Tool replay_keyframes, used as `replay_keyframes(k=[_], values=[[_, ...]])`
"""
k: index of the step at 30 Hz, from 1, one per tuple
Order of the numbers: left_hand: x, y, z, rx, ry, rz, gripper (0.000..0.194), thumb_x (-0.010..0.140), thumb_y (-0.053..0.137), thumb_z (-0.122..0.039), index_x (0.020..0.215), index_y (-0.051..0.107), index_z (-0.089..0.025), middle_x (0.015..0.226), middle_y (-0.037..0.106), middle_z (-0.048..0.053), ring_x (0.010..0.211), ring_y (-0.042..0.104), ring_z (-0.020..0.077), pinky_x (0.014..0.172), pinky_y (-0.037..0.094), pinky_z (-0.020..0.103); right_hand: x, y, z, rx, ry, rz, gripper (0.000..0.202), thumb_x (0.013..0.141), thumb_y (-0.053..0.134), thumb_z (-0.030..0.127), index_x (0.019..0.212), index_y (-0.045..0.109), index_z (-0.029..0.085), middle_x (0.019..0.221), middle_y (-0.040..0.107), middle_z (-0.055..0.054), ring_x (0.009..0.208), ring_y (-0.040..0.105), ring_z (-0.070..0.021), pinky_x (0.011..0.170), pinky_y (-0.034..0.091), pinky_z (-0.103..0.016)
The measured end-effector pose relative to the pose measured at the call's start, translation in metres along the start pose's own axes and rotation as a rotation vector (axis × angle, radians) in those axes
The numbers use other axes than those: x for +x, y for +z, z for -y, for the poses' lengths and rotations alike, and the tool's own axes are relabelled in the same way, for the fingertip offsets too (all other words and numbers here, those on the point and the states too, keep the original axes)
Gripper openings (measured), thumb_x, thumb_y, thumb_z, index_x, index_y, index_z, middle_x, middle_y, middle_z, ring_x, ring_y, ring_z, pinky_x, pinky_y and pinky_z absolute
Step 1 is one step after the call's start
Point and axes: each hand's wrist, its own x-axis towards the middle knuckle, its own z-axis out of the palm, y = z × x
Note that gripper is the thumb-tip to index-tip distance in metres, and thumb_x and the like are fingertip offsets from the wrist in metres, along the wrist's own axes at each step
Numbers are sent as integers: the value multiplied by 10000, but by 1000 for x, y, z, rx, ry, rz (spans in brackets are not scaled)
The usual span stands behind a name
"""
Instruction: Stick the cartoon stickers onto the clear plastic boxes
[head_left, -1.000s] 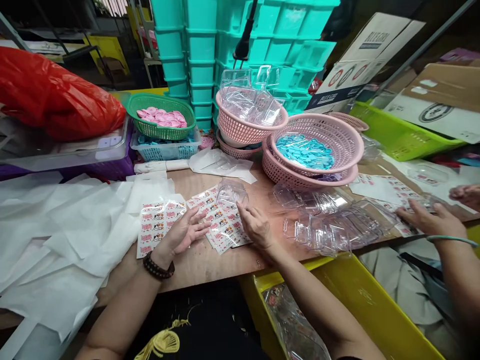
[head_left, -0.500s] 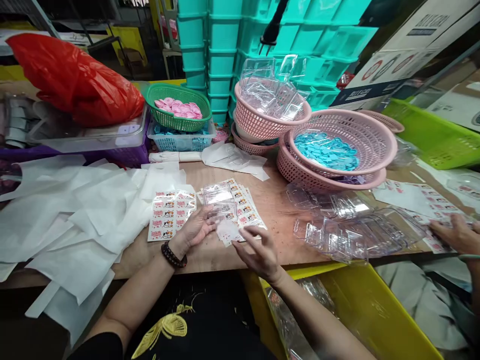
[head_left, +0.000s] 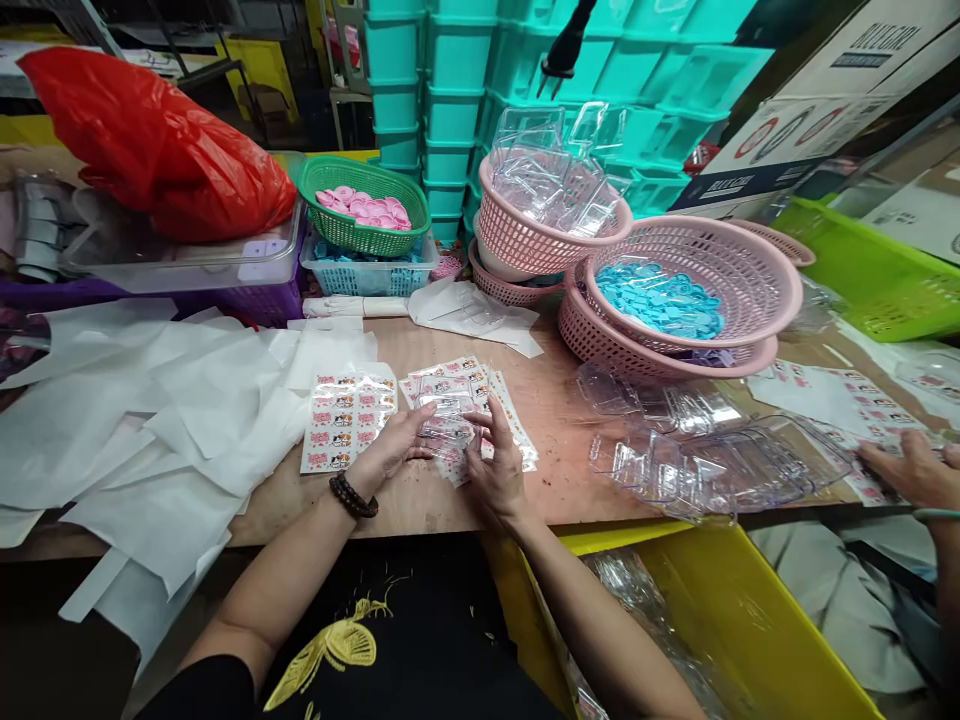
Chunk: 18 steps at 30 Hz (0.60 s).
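Note:
My left hand, with a dark beaded bracelet on the wrist, grips the left side of a clear plastic case. At the case's right side is my right hand, its fingers bent and its fingertips against the plastic. Beneath the case lie overlapping sheets of cat stickers. Another sticker sheet lies flat to the left of my left hand. Several clear cases are spread over the tabletop to the right.
White backing papers cover the table's left part. Behind stand pink baskets, a green basket and teal bins. A co-worker's hand rests at the far right. Below the edge is a yellow bin.
My right hand has moved up and left to the clear case. The small pale piece of paper between my hands no longer shows. The view has shifted slightly.

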Motion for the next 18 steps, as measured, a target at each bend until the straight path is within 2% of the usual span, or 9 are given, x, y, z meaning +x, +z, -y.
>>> replay_keyframes(k=[6, 9, 10, 12, 14, 16, 18], values=[[14, -4, -2, 225, 28, -123, 528, 815, 664, -647, 966, 558, -152, 733, 640, 29, 493, 626, 121, 509, 529, 241, 5, -9, 0, -44, 5, 1, 825, 833, 416, -2, 1579, 182, 265, 1138, 758, -72, 946, 734, -193, 843, 609, -367], [13, -13, -7, 359, 48, -173, 565, 801, 652, -678, 971, 566, -146, 737, 623, 39, 539, 652, 171, 543, 545, 295, 6, -15, -1, -24, -2, -72, 810, 822, 414, -20, 1560, 227, 256, 1081, 772, -58, 863, 741, -170, 777, 623, -325], [9, -16, -8, 406, 77, -199, 577, 786, 671, -672, 1003, 573, -146, 787, 633, 58, 611, 676, 203, 582, 556, 321, 7, -17, 0, -13, -18, -106, 811, 819, 421, -23, 1558, 231, 254, 1075, 770, -61, 863, 743, -170, 755, 626, -317], [-3, -20, -11, 491, 183, -275, 608, 775, 708, -621, 1138, 563, -157, 1002, 645, 113, 890, 695, 282, 749, 569, 386, 7, -20, 4, 3, -68, -179, 829, 815, 430, -36, 1559, 223, 265, 1076, 761, -68, 891, 744, -179, 729, 628, -316], [-22, -20, -11, 561, 347, -326, 653, 793, 705, -565, 1287, 516, -183, 1246, 574, 149, 1163, 593, 315, 951, 509, 438, 7, -20, 9, 18, -137, -237, 858, 809, 438, -49, 1565, 206, 284, 1096, 748, -77, 925, 743, -194, 715, 628, -323], [-42, -16, -9, 530, 456, -238, 664, 825, 661, -551, 1369, 486, -213, 1369, 508, 149, 1226, 543, 305, 1033, 455, 460, 7, -18, 16, 7, -225, -271, 888, 800, 450, -64, 1572, 194, 292, 1112, 735, -89, 943, 740, -207, 731, 629, -349], [-58, -8, -5, 323, 363, -8, 650, 843, 630, -559, 1400, 481, -258, 1412, 499, 127, 1177, 582, 284, 1008, 473, 456, 9, -14, 23, -41, -332, -286, 912, 789, 457, -79, 1580, 187, 284, 1109, 728, -99, 945, 734, -218, 764, 630, -382]])
